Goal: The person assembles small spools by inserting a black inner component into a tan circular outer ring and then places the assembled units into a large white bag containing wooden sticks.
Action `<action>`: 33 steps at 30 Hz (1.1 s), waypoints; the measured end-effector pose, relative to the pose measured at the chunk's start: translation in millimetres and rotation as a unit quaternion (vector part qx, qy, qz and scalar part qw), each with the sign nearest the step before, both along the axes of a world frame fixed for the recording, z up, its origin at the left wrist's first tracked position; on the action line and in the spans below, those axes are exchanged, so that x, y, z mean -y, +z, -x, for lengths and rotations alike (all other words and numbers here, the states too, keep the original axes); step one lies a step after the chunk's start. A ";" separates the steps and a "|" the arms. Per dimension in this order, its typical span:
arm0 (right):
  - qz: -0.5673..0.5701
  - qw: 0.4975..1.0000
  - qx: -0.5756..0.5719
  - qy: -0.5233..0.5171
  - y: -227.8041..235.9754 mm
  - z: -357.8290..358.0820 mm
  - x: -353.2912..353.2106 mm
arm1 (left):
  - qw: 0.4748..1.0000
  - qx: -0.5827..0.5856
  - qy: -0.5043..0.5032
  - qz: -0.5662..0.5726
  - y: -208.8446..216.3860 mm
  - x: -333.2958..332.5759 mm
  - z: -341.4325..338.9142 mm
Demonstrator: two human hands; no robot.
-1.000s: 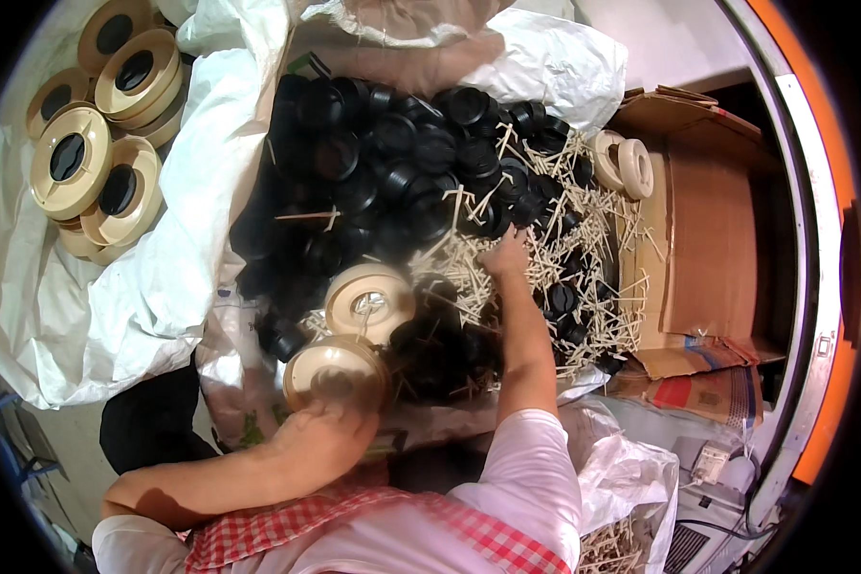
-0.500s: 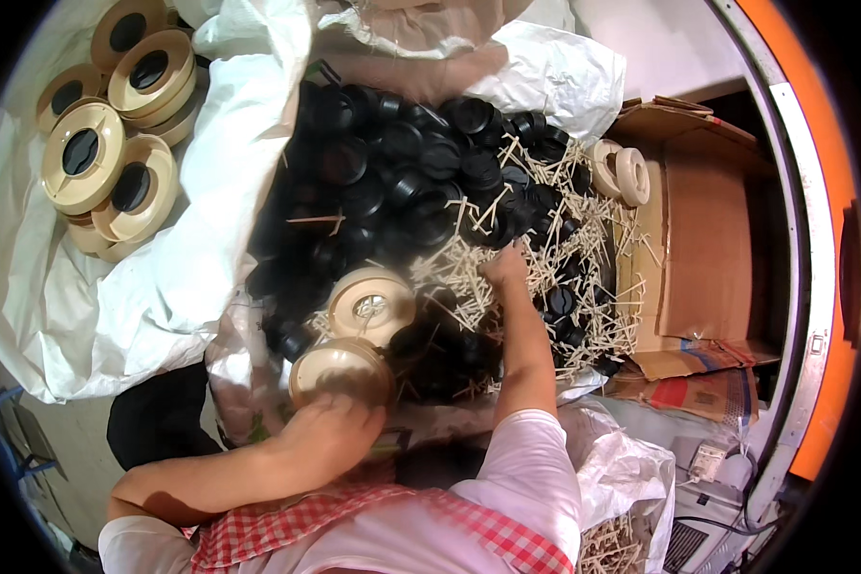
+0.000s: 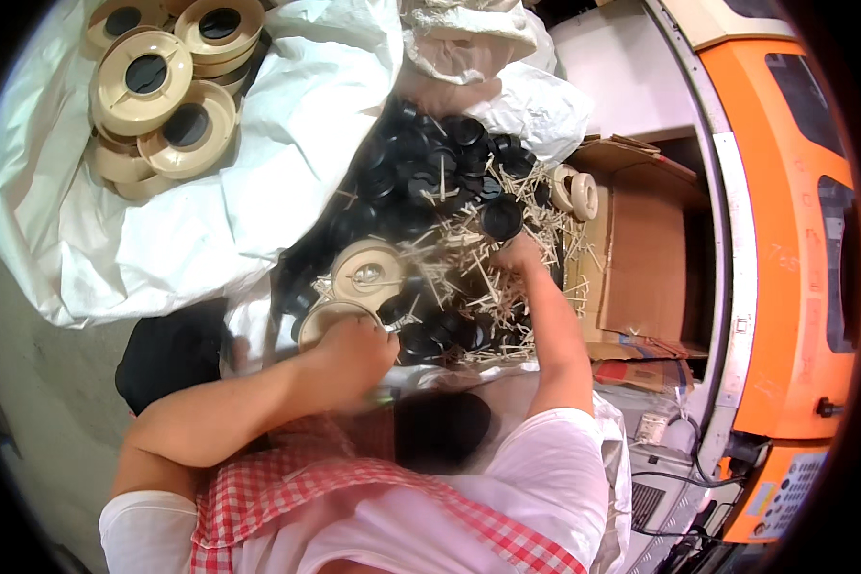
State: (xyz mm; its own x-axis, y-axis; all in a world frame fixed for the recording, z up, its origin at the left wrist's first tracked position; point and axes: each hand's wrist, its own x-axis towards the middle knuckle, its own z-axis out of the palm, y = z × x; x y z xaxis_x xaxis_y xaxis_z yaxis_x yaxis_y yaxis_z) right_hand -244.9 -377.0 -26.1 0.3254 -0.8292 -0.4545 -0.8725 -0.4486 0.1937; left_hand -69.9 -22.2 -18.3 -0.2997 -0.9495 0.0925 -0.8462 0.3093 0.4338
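Note:
My left hand (image 3: 359,356) is closed over the near right side of a beige ring-shaped part (image 3: 327,318), hiding much of it. What its curled fingers hold is out of sight. Just beyond lies a second beige ring-shaped part (image 3: 367,271) with a hole at its centre. My right hand (image 3: 518,254) grips a round black cap (image 3: 500,218), its hollow side facing up. Around that hand spread many thin cream-coloured plastic sticks (image 3: 493,282), on a heap of similar black caps (image 3: 383,172).
A white sack (image 3: 287,182) at the left bears several beige discs (image 3: 144,80) with black centres. To the right lie an open cardboard box (image 3: 651,258) and two beige rings (image 3: 584,196). Beyond stands an orange machine (image 3: 765,249). A black rounded object (image 3: 172,354) sits at lower left.
The whole view has shifted, showing more of the orange machine. A black cap now shows in my right hand. My left hand has moved towards the beige part's right side, its fingers curled.

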 end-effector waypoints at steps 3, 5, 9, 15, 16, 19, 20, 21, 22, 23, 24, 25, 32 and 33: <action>0.086 0.963 -0.229 0.116 43.0 -19.7 -26.4 | 0.999 -0.003 0.025 0.029 1.9 -3.2 -8.9; 0.137 0.953 -0.203 0.180 59.1 -23.8 -49.8 | 0.995 0.019 0.076 0.061 3.4 -0.5 -9.8; 0.195 0.934 -0.159 0.254 99.1 -43.2 -83.0 | 0.996 -0.006 0.088 -0.011 23.7 7.1 -15.0; 0.154 0.985 0.038 0.072 138.4 -60.4 -114.0 | 0.996 -0.039 0.049 -0.069 26.3 2.7 -28.8; 0.155 0.986 0.027 0.059 153.2 -63.2 -122.6 | 0.996 -0.038 0.045 -0.066 26.9 1.8 -31.4; 0.056 0.960 0.274 -0.010 183.6 -24.1 -115.7 | 0.998 -0.029 0.043 -0.037 33.2 1.2 -33.6; 0.017 0.935 0.354 -0.007 192.3 -3.9 -109.7 | 0.999 -0.030 0.026 -0.029 35.7 3.4 -32.7; -0.013 0.911 0.411 -0.002 210.3 -7.2 -127.0 | 0.998 -0.025 0.024 -0.055 34.6 4.6 -34.6; -0.030 0.902 0.430 -0.027 229.1 4.4 -135.9 | 0.997 -0.021 0.014 -0.076 34.4 5.7 -31.8; 0.000 0.908 0.417 -0.047 251.3 18.1 -146.7 | 0.999 -0.019 0.013 -0.049 29.2 6.7 -26.4; 0.028 0.909 0.409 -0.075 269.1 35.4 -160.1 | 0.999 -0.015 -0.001 -0.043 33.8 7.3 -23.7; 0.024 0.911 0.406 -0.060 283.8 45.5 -177.2 | 0.999 -0.001 -0.015 -0.048 35.7 5.5 -25.1; 0.151 0.911 0.323 -0.205 376.7 184.8 -314.7 | 0.997 -0.010 -0.046 -0.054 39.6 -8.6 -19.1; 0.177 0.913 0.291 -0.224 383.9 200.5 -332.4 | 0.997 -0.006 -0.056 -0.050 41.5 -10.8 -20.0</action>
